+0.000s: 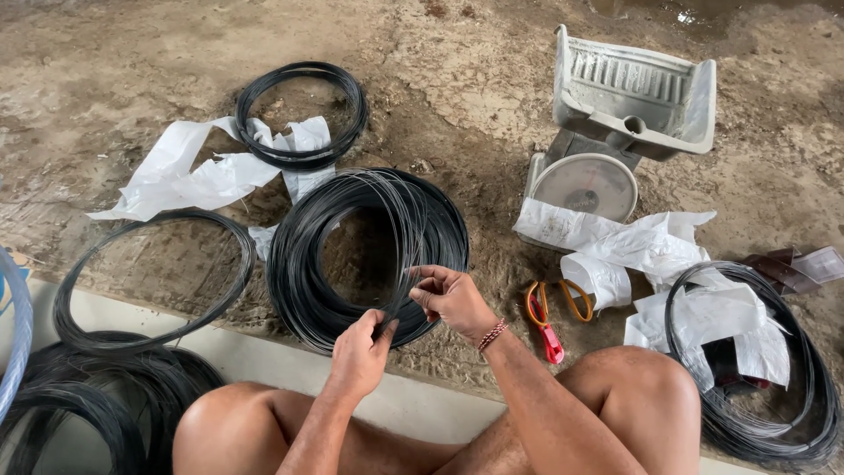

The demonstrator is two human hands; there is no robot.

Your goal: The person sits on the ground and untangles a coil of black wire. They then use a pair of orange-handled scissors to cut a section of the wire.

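**Two hands on a strand of black wire**

At the centre of the view, on the dirt ground, lies a big coil of black wire (367,255). Both hands meet at its near edge, at about 5 o'clock of the coil. The left hand (360,352) pinches a few strands between thumb and fingers, and the right hand (450,297), with a bead bracelet (492,334) at the wrist, holds the same strands just beside it, fingers closed narrow. The strands rise from the coil to the hands; how many there are I cannot tell exactly.

At 11 o'clock from the coil lies a smaller coil (301,114) on torn white paper (198,171). At 9 o'clock is a thin loop of wire (154,277). At 3 o'clock, near the right forearm, are orange scissors (549,317). At 1 o'clock stands a weighing scale (607,132), tipped, with more white paper in front. At 4 o'clock, well apart, another coil (765,369) rests beside the knee.
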